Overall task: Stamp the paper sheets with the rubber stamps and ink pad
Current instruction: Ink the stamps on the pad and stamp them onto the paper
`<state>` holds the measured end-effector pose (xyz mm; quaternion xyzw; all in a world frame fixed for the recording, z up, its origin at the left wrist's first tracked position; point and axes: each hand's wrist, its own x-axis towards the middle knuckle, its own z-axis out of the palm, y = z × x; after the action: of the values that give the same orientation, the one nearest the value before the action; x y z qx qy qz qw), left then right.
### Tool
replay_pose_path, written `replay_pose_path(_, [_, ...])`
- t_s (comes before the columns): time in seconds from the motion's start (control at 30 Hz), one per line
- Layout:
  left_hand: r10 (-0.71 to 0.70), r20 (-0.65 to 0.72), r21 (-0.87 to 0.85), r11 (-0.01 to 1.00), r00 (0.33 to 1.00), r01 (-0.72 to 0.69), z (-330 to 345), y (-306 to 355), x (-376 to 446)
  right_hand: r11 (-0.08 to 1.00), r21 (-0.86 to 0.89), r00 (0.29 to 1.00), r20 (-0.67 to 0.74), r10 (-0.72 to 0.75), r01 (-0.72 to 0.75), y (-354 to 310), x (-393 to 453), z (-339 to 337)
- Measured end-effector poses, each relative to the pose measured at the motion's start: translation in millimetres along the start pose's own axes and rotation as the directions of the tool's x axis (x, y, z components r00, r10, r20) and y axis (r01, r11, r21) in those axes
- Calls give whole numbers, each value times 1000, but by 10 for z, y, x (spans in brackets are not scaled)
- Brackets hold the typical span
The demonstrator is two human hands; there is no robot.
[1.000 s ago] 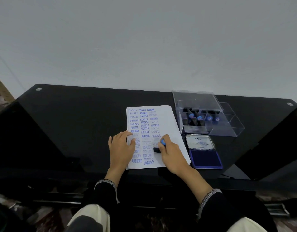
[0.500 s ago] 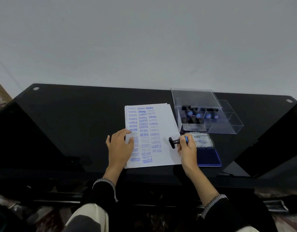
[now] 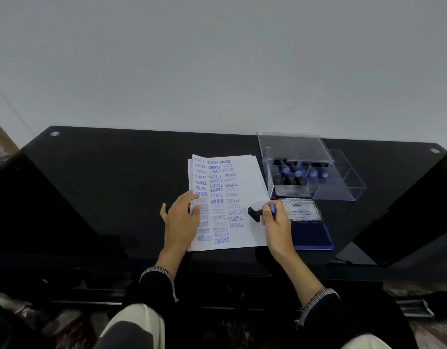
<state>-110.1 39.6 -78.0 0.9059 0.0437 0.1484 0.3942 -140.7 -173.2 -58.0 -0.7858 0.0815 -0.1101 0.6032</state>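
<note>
A stack of white paper sheets (image 3: 245, 172) lies on the black glass table, its top sheet covered with blue stamped words. My left hand (image 3: 181, 217) rests on the sheets' left edge with fingers spread. My right hand (image 3: 278, 222) grips a black rubber stamp (image 3: 255, 213) with a blue knob, held sideways just above the paper's right edge, its face pointing left. The open blue ink pad (image 3: 312, 234) sits right of the paper, partly behind my right hand, its lid showing a white label.
A clear plastic box (image 3: 343, 182) behind the ink pad holds several more black stamps with blue knobs; its clear lid stands open at the back. The black table (image 3: 104, 172) ends at a white wall. Dark panels flank both sides.
My right hand lifted the stamp off the paper and carried it right toward the ink pad, turning it sideways. A new AIR MAIL print shows. My left hand stayed on the paper, fingers more spread.
</note>
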Motion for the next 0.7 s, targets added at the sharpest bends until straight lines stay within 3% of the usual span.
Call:
replay_pose_path(0.17, [53, 21, 182, 982, 998, -56, 16, -6, -8, 1000, 24, 998, 57, 6, -7, -69, -19, -98])
replay_pose_path(0.3, [164, 15, 300, 940, 986, -161, -3, 47, -34, 996, 66, 994, -97, -52, 59, -141, -56, -422])
replay_pose_path(0.4, [270, -41, 359, 903, 962, -238, 54, 175, -101, 996, -45, 984, -156, -85, 79, -97, -86, -756])
replay_pose_path(0.47, [296, -9, 289, 915, 955, -281, 140, 369, -197, 994, -89, 983, -169, -77, 63, -38, -123, -958])
replay_pose_path(0.6, [376, 188, -53, 927, 907, -372, 406, 765, -496, 985, -168, 980, -185, -72, 41, 75, -211, -1256])
replay_pose_path(0.7, [444, 297, -125, 896, 845, -426, 616, 909, -673, 967, -249, 979, -178, -94, 48, 97, -274, -1393])
